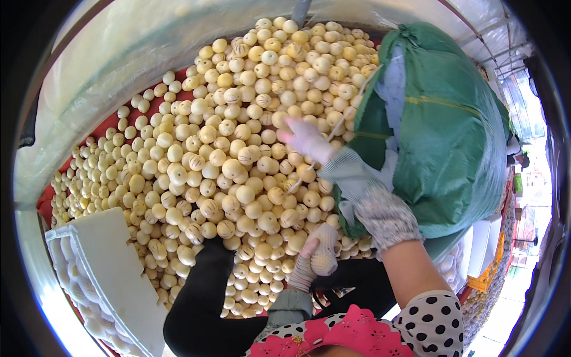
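Note:
A wide heap of round, pale yellow fruits point(232, 169), some with dark stripes, looks like pepino melons. Close to my body, my left hand point(304, 266) is closed around a pepino melon in a white foam net point(325, 250). My right hand point(306, 138) stretches over the far part of the heap, its fingers apart and slightly blurred, with no fruit visible in it. Both hands wear gloves that leave fingertips bare. Beside my right forearm bulges a large green sack point(452, 149), its side gaping over pale foam-like material point(394, 89).
At lower left stands a white foam box point(116, 262) beside net-wrapped fruits point(83, 291). An orange crate point(489, 265) and white boxes lie right of the sack. Red cloth point(156, 107) shows under the heap. A white cord point(342, 122) crosses the fruits. Clear plastic sheeting point(137, 44) closes the far side.

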